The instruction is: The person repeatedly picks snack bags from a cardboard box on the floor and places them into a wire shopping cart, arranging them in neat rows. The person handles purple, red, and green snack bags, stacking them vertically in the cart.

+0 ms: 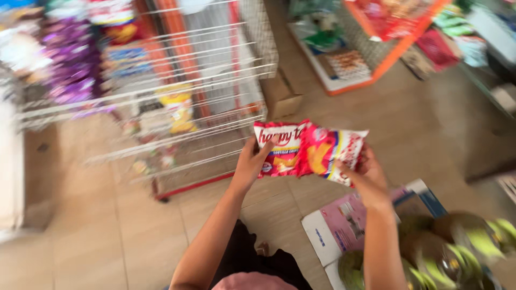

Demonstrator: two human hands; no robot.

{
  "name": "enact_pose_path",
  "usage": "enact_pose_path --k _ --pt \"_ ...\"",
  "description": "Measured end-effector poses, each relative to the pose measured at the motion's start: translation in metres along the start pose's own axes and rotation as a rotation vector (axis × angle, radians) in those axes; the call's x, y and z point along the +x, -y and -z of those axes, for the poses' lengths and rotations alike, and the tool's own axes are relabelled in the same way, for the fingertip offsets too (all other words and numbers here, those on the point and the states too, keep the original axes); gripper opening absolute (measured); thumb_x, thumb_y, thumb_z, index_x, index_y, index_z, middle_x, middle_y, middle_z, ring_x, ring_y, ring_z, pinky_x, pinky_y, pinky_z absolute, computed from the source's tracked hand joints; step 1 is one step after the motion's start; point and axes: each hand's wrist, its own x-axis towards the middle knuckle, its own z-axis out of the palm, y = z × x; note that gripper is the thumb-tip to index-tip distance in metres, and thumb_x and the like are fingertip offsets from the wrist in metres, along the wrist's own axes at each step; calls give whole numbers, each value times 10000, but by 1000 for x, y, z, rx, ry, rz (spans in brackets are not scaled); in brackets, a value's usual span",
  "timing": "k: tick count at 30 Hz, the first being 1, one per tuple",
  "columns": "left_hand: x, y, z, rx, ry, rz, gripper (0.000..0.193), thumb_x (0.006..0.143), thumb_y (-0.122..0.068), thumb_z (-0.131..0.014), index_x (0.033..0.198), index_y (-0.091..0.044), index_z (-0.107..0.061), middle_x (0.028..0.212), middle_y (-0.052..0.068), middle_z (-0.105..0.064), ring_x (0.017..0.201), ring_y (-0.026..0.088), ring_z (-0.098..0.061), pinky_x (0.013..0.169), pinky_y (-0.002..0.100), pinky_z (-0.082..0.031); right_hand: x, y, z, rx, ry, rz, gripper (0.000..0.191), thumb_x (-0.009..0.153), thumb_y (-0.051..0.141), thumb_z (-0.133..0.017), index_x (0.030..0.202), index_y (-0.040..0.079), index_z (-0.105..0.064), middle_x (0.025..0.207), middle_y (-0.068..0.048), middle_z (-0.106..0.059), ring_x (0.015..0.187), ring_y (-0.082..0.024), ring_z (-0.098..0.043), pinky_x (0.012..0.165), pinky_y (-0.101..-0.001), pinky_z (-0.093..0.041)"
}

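Here, my left hand (251,161) and right hand (365,171) grip red snack packets (307,150) just right of the white wire rack (161,102).

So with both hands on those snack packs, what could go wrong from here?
The left hand and right hand pinch the red packs only at the outer edges, so the middle could sag and a pack might slip out. The cardboard box on the floor sits close below the arms and may get knocked. The wire rack looks blurred, so placing could be off.
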Motion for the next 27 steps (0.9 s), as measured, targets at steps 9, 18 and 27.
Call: enact_pose_path --k 9,18,27 --pt "8 -72 145 -39 -324 -339 391 954 -328 -726 1183 -19 -652 1038 54 -743 943 89 -661 852 275 -538 80 46 -126 -77 65 128 671 828 -33 -809 1420 20 -498 1240 -51 -680 1093 -114 -669 971 -302 -553" --pt "57 -151 360 166 -545 -462 419 981 -326 -710 1234 5 -660 1100 101 -766 999 135 -690 924 301 -534 165 58 -365 -245 273 408 534 846 40 -842 1331 12 -622 1191 -54 -712 1047 -109 -680 910 -293 -573" --pt "126 -233 521 136 -607 -556 415 965 -295 -707 1239 3 -618 1135 106 -728 1052 143 -688 890 308 -570 309 37 -594 -889 453 774 648 797 287 -882 1340 61 -609 1197 -136 -721 1056 -267 -730 901 -390 -555"
